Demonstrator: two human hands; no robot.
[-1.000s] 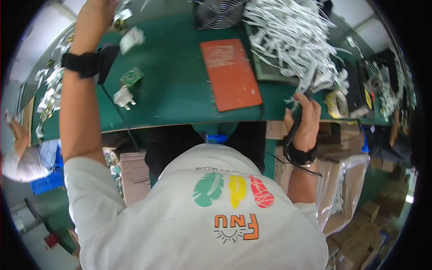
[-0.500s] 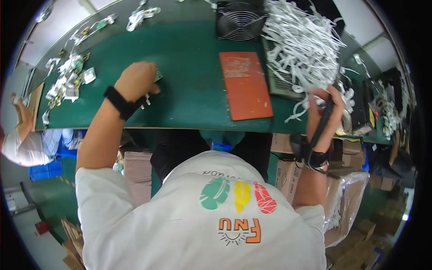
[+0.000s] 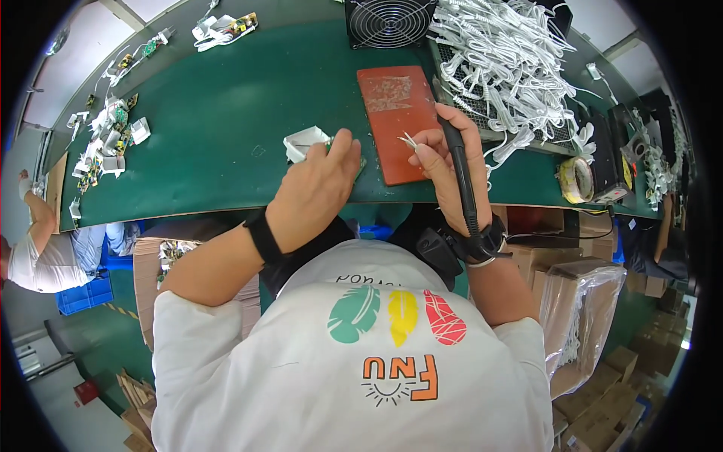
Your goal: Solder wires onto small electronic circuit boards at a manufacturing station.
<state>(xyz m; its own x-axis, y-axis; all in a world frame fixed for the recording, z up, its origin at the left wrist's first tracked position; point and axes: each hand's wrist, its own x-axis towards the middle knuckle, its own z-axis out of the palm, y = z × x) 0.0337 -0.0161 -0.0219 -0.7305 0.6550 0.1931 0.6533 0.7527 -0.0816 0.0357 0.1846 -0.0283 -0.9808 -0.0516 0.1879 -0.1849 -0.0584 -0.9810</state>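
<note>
My left hand [image 3: 320, 184] is closed over a small green circuit board, mostly covered by the fingers, just above the bench's front part. Beside its fingertips is an open white plastic housing [image 3: 299, 143]. My right hand [image 3: 456, 169] grips a black soldering iron [image 3: 461, 173] by its pen-shaped handle, the ribbed cord end pointing back to the wrist; its tip cannot be made out. Thumb and forefinger of the same hand also pinch a white cable end [image 3: 409, 141] with split, bare-looking leads, pointing toward my left hand. Beneath lies a reddish-orange board [image 3: 390, 94].
White cables [image 3: 504, 64] are heaped on a mesh tray at the right, behind a tape roll [image 3: 576, 181]. A black fan [image 3: 390, 22] stands at the back. Circuit boards and white housings [image 3: 109, 143] lie at the left. Another person [image 3: 56, 252] sits far left.
My left hand has moved right, toward the middle, with the board. My right hand has come left from the cable pile and now holds a white cable end along with the iron.
</note>
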